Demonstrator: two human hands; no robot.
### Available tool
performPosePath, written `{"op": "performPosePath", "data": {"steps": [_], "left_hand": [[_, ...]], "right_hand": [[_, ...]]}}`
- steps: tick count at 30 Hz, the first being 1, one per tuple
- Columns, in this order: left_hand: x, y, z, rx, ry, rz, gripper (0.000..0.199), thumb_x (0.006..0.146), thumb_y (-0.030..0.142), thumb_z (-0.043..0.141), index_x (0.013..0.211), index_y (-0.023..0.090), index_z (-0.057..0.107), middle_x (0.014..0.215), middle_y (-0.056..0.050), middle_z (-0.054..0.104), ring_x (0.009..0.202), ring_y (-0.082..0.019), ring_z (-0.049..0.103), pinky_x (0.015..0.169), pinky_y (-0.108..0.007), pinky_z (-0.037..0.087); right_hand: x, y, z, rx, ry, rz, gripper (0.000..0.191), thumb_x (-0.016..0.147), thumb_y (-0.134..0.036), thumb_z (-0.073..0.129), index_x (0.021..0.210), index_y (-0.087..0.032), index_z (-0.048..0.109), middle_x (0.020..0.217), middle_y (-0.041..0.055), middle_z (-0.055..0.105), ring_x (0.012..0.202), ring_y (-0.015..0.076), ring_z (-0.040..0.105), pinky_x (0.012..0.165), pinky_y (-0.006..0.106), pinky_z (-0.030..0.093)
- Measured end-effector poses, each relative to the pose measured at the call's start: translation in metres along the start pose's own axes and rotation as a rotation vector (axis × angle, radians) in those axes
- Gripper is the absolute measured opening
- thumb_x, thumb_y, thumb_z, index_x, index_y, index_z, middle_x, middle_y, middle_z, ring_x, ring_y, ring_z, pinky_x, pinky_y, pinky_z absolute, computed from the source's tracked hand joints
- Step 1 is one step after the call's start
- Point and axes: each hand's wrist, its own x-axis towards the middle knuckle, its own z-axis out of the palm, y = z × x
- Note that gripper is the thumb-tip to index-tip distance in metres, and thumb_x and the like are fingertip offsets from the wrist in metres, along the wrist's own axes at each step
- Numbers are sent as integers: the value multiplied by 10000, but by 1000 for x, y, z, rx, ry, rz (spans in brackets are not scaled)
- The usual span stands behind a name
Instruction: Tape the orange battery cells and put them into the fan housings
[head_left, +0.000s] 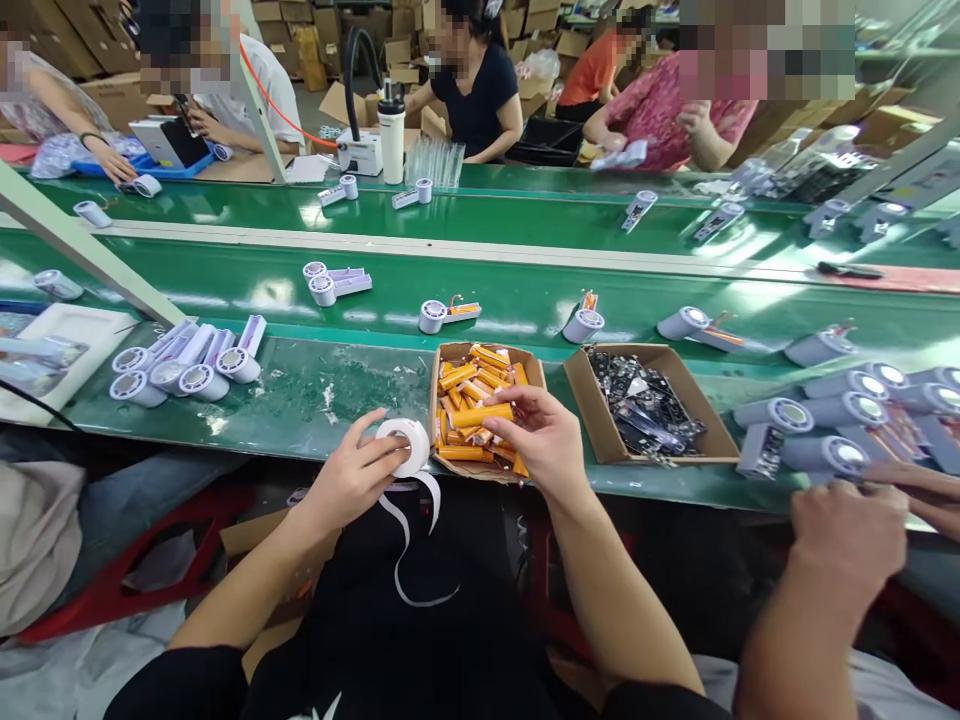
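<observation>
A green conveyor belt [495, 275] runs right across the frame from where I'm standing, with a green work ledge [300, 375] along its near side. Across the upper part sit several co-workers, among them a person in a black top [484, 110] at the upper centre. At the lower right a neighbour's closed hand [847, 530] rests near a cluster of pale handheld fan housings.

Two cardboard boxes sit on the ledge: right of centre, the box of dark circuit boards [721, 440]; at the centre, the box of orange battery cells [480, 469], filled with wrapped cylinders lying every which way. The wearer's right hand [546, 430] is over that second box, the left hand [360, 465] just beside it on the left.

Smaller are the handheld fan housings [204, 380], bunched at the left of the ledge and again at the right edge, others spaced along the belt.

The left hand's fingers are closed on a roll of white tape [420, 450], a loose strip curling down against the wearer's black shirt [480, 620]. Smallest, an orange battery cell [480, 415] lies level above the heap, one end pinched between the right thumb and fingers.
</observation>
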Motion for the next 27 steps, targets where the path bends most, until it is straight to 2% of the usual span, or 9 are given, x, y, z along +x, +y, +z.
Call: {"op": "performPosePath", "data": {"steps": [4,8,12,16,18,22,24,27], "left_hand": [[4,4,6,-11,-26,4,322,973,55,638,1266,184,676,1213,-101,760,1369,-317,599,1179,-639,507],[12,14,9,-2,-62,35,281,982,50,623,1225,169,700,1198,-102,761,1488,-357,473,1115,-586,584],[17,24,8,-5,-113,98,316,998,29,574,1228,191,718,1217,-78,756,1562,-359,375,1071,-493,638],[21,28,8,3,-143,145,312,986,49,630,1241,202,721,1241,-69,748,1550,-336,416,1143,-489,596],[25,30,9,6,-149,174,315,967,40,658,1239,186,719,1223,-69,752,1536,-325,442,1177,-488,568],[34,37,11,58,-146,202,276,977,24,625,1189,165,731,1160,-59,759,1497,-319,492,1174,-468,576],[36,40,11,75,-146,153,268,993,49,614,1199,178,727,1183,-65,750,1502,-323,482,1147,-469,598],[36,44,11,97,-153,61,278,1020,104,598,1252,207,712,1256,-78,721,1498,-326,481,1098,-471,630]], "right_hand": [[-9,-4,5,-94,1,48,436,724,-609,887,857,-233,712,826,19,719,739,198,665,661,328,552],[-12,-8,5,-214,-56,7,573,659,-668,907,668,-241,525,686,-7,633,633,163,570,575,291,473],[-17,-15,-3,-283,-137,12,629,647,-756,878,677,-254,501,645,3,634,601,174,559,551,296,438],[-22,-20,-7,-486,-134,-19,660,626,-844,825,664,-249,542,498,-47,503,472,129,426,483,288,341],[-25,-20,-2,-579,-117,-50,643,697,-841,784,644,-238,567,492,-33,541,463,123,458,505,283,375],[-34,-19,10,-719,-77,-49,576,889,-728,693,624,-220,636,548,32,665,513,159,618,555,280,457],[-39,-19,11,-653,-78,-22,490,948,-643,664,715,-216,715,637,58,737,586,192,705,586,285,530],[-44,-16,2,-352,-170,85,353,902,-552,759,1028,-224,791,874,68,827,772,236,803,680,323,657]]}}
